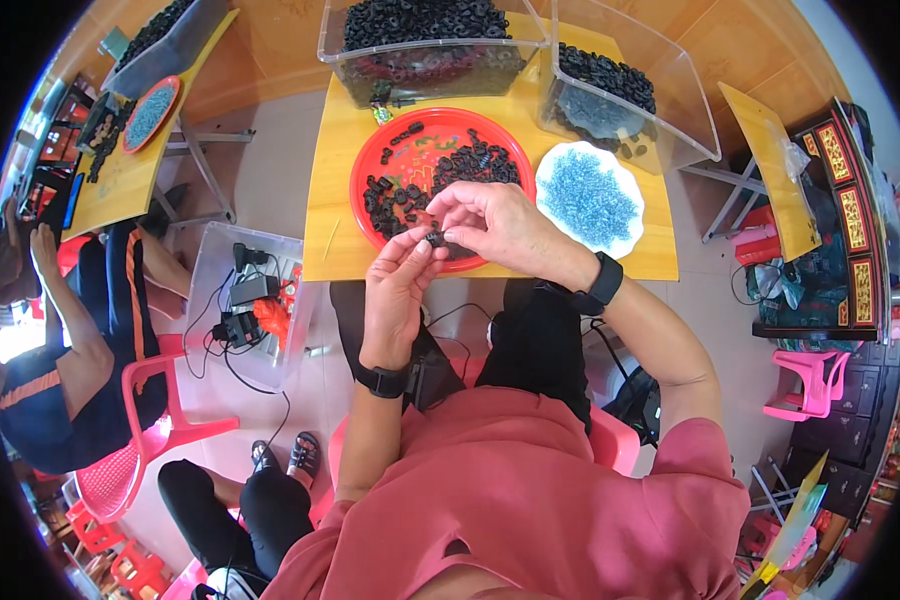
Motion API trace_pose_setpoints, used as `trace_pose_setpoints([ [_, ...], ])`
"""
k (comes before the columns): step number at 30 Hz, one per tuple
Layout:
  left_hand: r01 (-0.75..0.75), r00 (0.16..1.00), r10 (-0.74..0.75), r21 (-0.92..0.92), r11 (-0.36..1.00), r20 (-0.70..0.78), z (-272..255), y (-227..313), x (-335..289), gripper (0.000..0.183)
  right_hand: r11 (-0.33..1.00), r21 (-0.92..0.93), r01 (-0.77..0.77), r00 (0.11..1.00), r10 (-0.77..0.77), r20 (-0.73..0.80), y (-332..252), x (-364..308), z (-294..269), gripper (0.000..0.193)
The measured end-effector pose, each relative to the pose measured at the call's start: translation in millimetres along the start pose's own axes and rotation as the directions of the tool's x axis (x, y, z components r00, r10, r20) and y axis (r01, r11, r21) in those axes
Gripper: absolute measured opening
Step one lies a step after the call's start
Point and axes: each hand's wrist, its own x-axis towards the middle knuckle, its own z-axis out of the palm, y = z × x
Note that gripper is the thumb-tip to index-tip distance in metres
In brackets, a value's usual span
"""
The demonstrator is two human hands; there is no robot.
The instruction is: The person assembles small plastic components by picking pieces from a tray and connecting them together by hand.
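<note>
So, both hands are together over the near edge of the red round tray [359, 190]. The left hand [398, 285] has a small black part [435, 240] pinched in its fingertips; the right hand [502, 222] is bunched right up against it, can't tell if it's gripping too. Loose black pieces [390, 205] fill the tray, and just beside it on the yellow tabletop [330, 230] there's a scalloped white plate [629, 234] of tiny bluish bits [588, 198].
</note>
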Motion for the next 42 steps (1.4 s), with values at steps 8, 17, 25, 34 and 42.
trace_pose_setpoints([
  [8, -0.104, 0.995, 0.103, 0.234, 0.967, 0.014, 12.1, 1.0, -8.3, 0.016, 0.990, -0.016, -0.139, 0.982, 0.140, 0.124, -17.6, -0.6, -15.2, 0.030],
  [17, -0.115, 0.993, 0.116, 0.320, 0.940, 0.018, 14.8, -10.2, -10.6, 0.015, 0.984, -0.142, -0.109, 0.989, 0.122, 0.088, -9.8, -6.6, -14.1, 0.030],
  [25, -0.098, 0.993, 0.066, 0.359, 0.928, 0.100, 16.4, -7.5, -9.7, 0.013, 0.991, -0.036, -0.132, 0.986, 0.135, 0.099, -7.8, -8.6, -17.2, 0.029],
  [34, -0.159, 0.985, 0.116, 0.392, 0.906, 0.132, 16.9, -4.4, -11.1, 0.011, 0.993, -0.040, -0.114, 0.986, 0.117, 0.116, -17.7, -6.6, -18.3, 0.029],
  [42, -0.129, 0.989, 0.096, 0.358, 0.925, 0.110, 17.8, 7.2, -10.5, 0.011, 0.990, 0.009, -0.142, 0.984, 0.141, 0.112, -24.2, -4.2, -16.1, 0.028],
])
